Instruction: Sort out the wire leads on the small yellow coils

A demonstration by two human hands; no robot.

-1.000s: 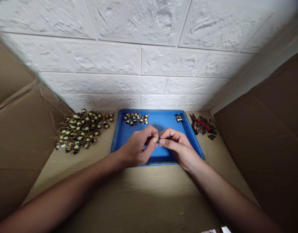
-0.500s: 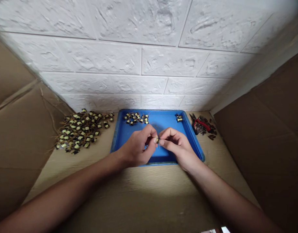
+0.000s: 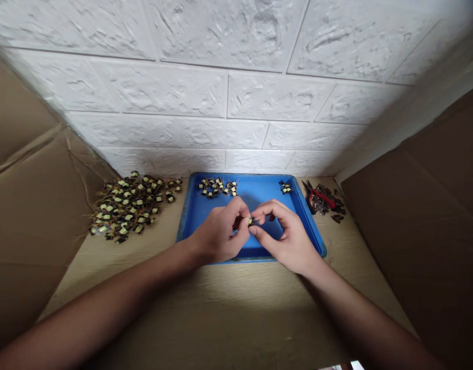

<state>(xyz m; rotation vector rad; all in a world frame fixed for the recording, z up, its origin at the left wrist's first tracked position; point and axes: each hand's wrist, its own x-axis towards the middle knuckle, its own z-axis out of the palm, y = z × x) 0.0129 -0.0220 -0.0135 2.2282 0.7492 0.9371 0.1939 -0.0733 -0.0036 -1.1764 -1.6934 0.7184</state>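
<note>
1 head-worn view, forward and down, near blue tray (image 3: 259, 186); facing white wall (image 3: 275, 97)

From where I stand, this looks like a makeshift workshop corner, though whether it belongs to a home or a factory I can't tell. A pale wooden worktop (image 3: 236, 313) runs up to a white brick-patterned wall (image 3: 190, 87), and brown cardboard panels (image 3: 24, 205) fence it on both sides. The bench-work signs are plain: a heap of small yellow-and-black wire-leaded components (image 3: 128, 208), a shallow blue tray (image 3: 259, 186) holding more, and red-handled pliers (image 3: 326, 197) lying on loose dark pieces (image 3: 338, 218).
</note>
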